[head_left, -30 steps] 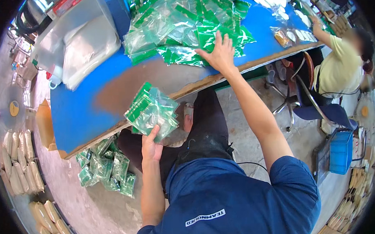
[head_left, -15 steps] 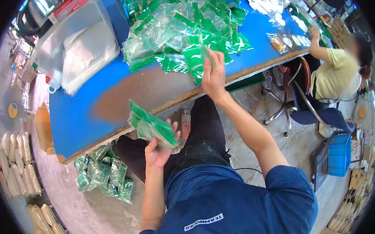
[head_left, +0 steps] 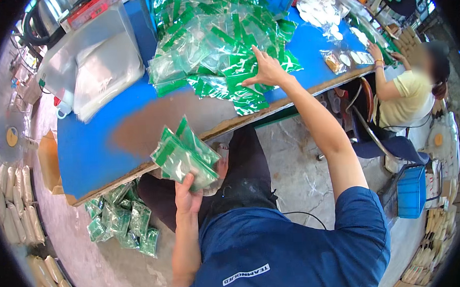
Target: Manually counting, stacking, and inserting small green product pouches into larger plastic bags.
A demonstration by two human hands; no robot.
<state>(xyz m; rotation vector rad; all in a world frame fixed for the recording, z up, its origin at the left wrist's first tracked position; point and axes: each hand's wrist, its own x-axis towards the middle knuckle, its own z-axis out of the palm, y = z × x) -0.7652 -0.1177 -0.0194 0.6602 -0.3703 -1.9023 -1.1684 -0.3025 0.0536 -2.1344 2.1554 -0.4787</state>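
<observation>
My left hand [head_left: 188, 193] is closed round a stack of green and clear plastic packets [head_left: 181, 159], held over my lap in front of the table's edge. One packet in the stack sticks out at an angle from the others. Over the table, my right hand [head_left: 268, 71] has its thumb and fingers spread, with nothing between them. It hovers at the near right side of a large heap of similar flat packets [head_left: 209, 46]; whether the fingertips touch the heap I cannot tell.
The blue table [head_left: 93, 158] has a worn brown patch. A clear plastic bin [head_left: 62, 64] with clear bags [head_left: 104, 67] stands at its left. Bundled green packets [head_left: 122, 219] lie on the floor below. A co-worker [head_left: 407, 92] sits at right, near a blue crate [head_left: 412, 191].
My right hand has moved slightly up and right, and its fingers have spread. The stack in my left hand has turned, its packets now more fanned out.
</observation>
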